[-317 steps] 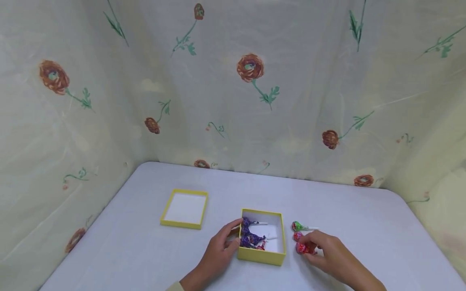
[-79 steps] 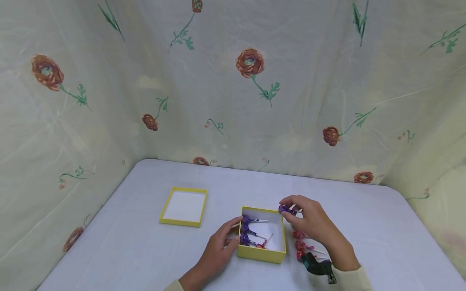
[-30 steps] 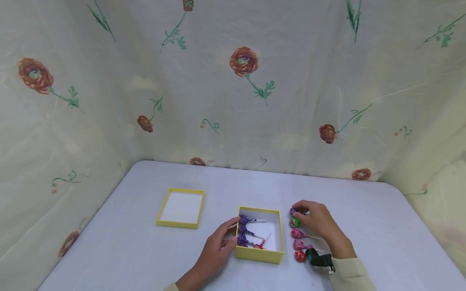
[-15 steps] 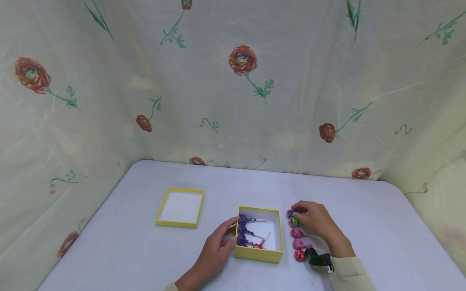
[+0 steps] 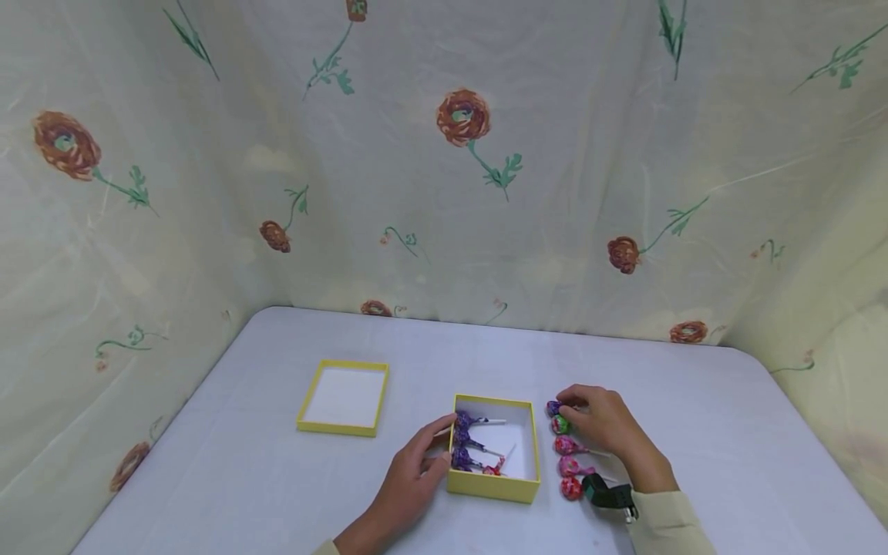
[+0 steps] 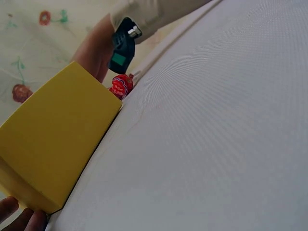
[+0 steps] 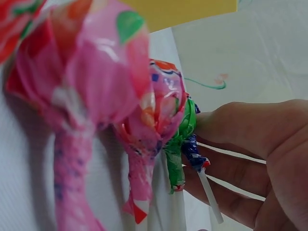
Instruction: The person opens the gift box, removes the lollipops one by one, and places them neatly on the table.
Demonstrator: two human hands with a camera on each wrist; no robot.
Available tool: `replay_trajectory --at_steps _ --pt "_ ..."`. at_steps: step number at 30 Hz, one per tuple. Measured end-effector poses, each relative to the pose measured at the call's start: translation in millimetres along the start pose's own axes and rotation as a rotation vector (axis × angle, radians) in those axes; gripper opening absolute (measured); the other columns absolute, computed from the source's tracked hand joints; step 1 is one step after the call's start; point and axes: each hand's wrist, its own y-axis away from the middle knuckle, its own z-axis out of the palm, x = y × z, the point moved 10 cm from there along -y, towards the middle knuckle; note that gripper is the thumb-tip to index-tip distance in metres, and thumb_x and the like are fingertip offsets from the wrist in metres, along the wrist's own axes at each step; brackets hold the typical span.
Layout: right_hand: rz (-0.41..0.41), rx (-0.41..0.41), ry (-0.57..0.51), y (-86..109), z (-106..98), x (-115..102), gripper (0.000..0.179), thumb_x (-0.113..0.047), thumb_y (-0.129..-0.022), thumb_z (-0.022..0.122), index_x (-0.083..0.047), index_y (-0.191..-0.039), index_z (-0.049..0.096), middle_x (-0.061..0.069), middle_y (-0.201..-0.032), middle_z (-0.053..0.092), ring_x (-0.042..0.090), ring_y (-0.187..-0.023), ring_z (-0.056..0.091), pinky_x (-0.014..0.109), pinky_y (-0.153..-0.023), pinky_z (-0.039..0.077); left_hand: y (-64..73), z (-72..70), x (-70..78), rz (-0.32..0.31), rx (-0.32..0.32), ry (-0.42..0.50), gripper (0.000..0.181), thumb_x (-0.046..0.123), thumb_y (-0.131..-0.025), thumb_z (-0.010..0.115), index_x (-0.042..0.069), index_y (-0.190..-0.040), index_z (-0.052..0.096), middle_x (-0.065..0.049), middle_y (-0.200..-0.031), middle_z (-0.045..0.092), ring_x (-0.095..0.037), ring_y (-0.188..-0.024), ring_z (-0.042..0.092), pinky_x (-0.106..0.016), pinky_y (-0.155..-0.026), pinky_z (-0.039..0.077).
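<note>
In the head view an uncovered yellow box [image 5: 493, 487] holds three purple-wrapped lollipops [image 5: 463, 439] along its left wall and a red one [image 5: 494, 468] at the front. My left hand [image 5: 411, 482] touches the box's left side with thumb and fingers. Right of the box, lollipops lie in a column: a purple one [image 5: 553, 408] at the back, then a green one [image 5: 560, 424], two pink ones [image 5: 567, 445] and a red one [image 5: 572, 488]. My right hand [image 5: 602, 420] pinches the back purple lollipop, whose stick [image 7: 211, 196] shows between the fingers in the right wrist view.
The box's lid [image 5: 344, 396], white inside with a yellow rim, lies upturned to the left on the white table [image 5: 423, 347]. Flowered cloth [image 5: 541, 223] hangs behind and at both sides. A dark wrist device [image 5: 606, 493] sits by my right sleeve, close to the front lollipops.
My right hand first handled a red lollipop in the column, then carried a purple one from the box to the column's back end and shifted it slightly left. My left hand stayed at the box.
</note>
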Motion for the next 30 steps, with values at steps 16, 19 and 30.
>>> replay_trajectory --at_steps 16,19,30 --pt "-0.044 0.037 0.000 7.5 -16.3 -12.2 0.022 -0.012 -0.090 0.065 -0.005 -0.111 0.069 0.008 -0.104 0.069 0.028 -0.099 0.062 0.052 -0.088 0.052 -5.3 3.2 -18.7 0.003 0.002 -0.003 0.051 0.015 -0.098 0.050 0.024 -0.147 0.039 0.005 -0.147 0.042 -0.018 -0.131 0.046 -0.026 -0.097 0.049" --pt "-0.057 0.046 -0.004 8.1 -18.8 -13.8 0.022 -0.012 -0.091 0.065 -0.005 -0.111 0.069 0.009 -0.104 0.069 0.030 -0.101 0.062 0.053 -0.089 0.051 -5.7 2.9 -18.6 0.006 0.003 -0.004 0.050 0.016 -0.098 0.049 0.024 -0.147 0.039 0.005 -0.147 0.042 -0.019 -0.131 0.046 -0.026 -0.096 0.049" --pt "-0.091 0.098 -0.003 11.6 -31.7 -31.9 0.024 -0.014 -0.091 0.066 -0.006 -0.113 0.068 0.008 -0.106 0.070 0.029 -0.102 0.062 0.053 -0.089 0.052 -2.8 1.9 -7.8 -0.030 0.000 -0.006 0.050 0.011 -0.098 0.048 0.019 -0.147 0.039 -0.001 -0.148 0.041 -0.024 -0.131 0.046 -0.029 -0.097 0.049"
